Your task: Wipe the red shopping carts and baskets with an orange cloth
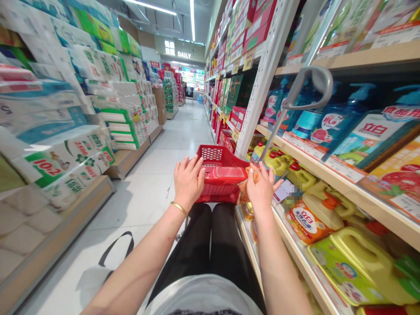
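Observation:
A red perforated shopping basket (218, 183) stands in front of my knees, between my two hands. My left hand (188, 181), with a gold bangle at the wrist, is at the basket's left side, fingers spread and pointing forward. At its right side my right hand (260, 186) has its thumb against a crumpled orange-brown item (243, 189), the other fingers partly spread. A grey loop handle on a metal rod (274, 135) rises just beyond my right hand, up to the right; whether the hand touches the rod is unclear.
Shelves of yellow detergent jugs (318, 216) and blue pump bottles (334, 122) line the close right side. Tissue packs (72, 162) are stacked on a low platform (65, 232) at left. A tiled aisle (183, 127) runs ahead. A bag with a black strap (114, 249) is at lower left.

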A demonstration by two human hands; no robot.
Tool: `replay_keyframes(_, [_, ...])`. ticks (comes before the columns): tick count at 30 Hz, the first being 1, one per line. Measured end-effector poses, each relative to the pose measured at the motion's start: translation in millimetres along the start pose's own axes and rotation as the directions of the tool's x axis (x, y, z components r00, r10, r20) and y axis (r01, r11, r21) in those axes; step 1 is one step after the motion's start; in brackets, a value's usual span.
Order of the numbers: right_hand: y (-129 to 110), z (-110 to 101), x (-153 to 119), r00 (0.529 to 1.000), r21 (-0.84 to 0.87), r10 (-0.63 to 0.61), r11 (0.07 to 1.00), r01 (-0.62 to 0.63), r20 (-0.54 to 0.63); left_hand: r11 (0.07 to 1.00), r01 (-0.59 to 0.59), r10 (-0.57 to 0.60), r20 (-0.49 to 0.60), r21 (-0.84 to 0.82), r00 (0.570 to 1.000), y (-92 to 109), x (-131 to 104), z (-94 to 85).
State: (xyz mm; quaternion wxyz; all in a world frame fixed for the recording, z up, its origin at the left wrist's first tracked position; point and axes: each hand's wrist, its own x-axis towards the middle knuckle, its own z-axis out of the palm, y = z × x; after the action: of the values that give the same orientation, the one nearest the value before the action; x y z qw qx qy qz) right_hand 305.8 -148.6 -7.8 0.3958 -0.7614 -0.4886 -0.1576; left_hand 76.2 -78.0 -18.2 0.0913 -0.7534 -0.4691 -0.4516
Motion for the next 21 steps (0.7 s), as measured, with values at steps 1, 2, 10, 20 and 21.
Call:
replay_keyframes(1, [-6, 2, -2, 1.000, 0.005, -0.028, 1.000, 0.028, 0.004, 1.000, 0.003, -0.004, -0.004, -0.002, 1.000, 0, 0, 0.4])
replay_keyframes(2, [-17, 4, -7, 0.996, 0.020, -0.088, 0.996, 0.088, 0.020, 1.000, 0.005, -0.005, -0.006, -0.004, 1.000, 0, 0, 0.6])
replay_keyframes(10, [-82, 12, -29, 0.905, 0.126, -0.407, 0.911, 0.393, 0.122, 1.000, -0.024, 0.023, 0.041, 0.013, 0.999, -5, 0, -4.1])
replay_keyframes(20, [-12, -3, 5, 0.993, 0.036, -0.077, 0.997, 0.074, 0.085, 1.000, -0.008, 0.008, 0.004, -0.002, 1.000, -5, -1, 0.7])
replay_keyframes(21, [-26, 1, -2, 0.980, 0.071, -0.172, 0.984, 0.165, 0.101, 1.000, -0.010, 0.010, 0.007, 0.000, 1.000, -6, -1, 0.6])
